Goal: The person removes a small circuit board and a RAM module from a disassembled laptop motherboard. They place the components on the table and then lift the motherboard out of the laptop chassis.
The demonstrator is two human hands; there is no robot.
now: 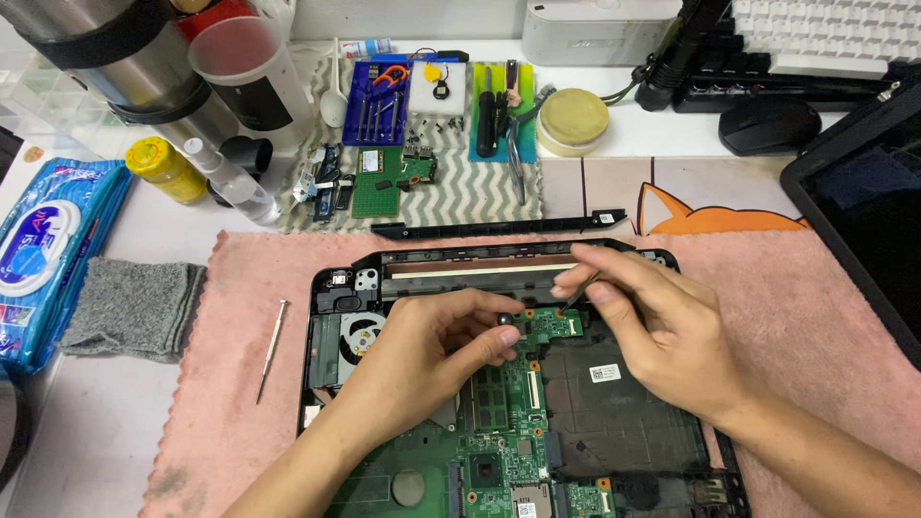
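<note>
Left hand (432,350): fingers curled, thumb and forefinger pinched nearly closed on a small dark round part (505,317), glossy, bead-like. The part sits at the fingertips, touching the top edge of the circuit board (508,422).

Right hand (662,321): thumb and forefinger closed on a thin dark tool (578,293), its kind too small to tell. The tip points toward 7 o'clock, ending just beside the board's upper corner, near the round part at its 3 o'clock.

Circuit board: green, flat, studded with chips and connectors, seated in an opened laptop shell (614,393) of matte black plastic. A round fan (361,336) lies at 9 o'clock from the left fingers.

Mat (240,403): pink, fuzzy, under the shell. On it at 9 o'clock, a slim metal screwdriver (271,348).

Grey cloth (134,307): towelling, folded, further toward 9 o'clock; beside it a blue soft pack of wipes (48,249).

At 12 o'clock: a long black plastic strip (499,227), a zigzag-patterned cloth (470,187) bearing small green boards and screws, a blue tray of tools (379,101), a round yellowish tin (573,120).

At 2 o'clock: a black mouse (769,127).
</note>
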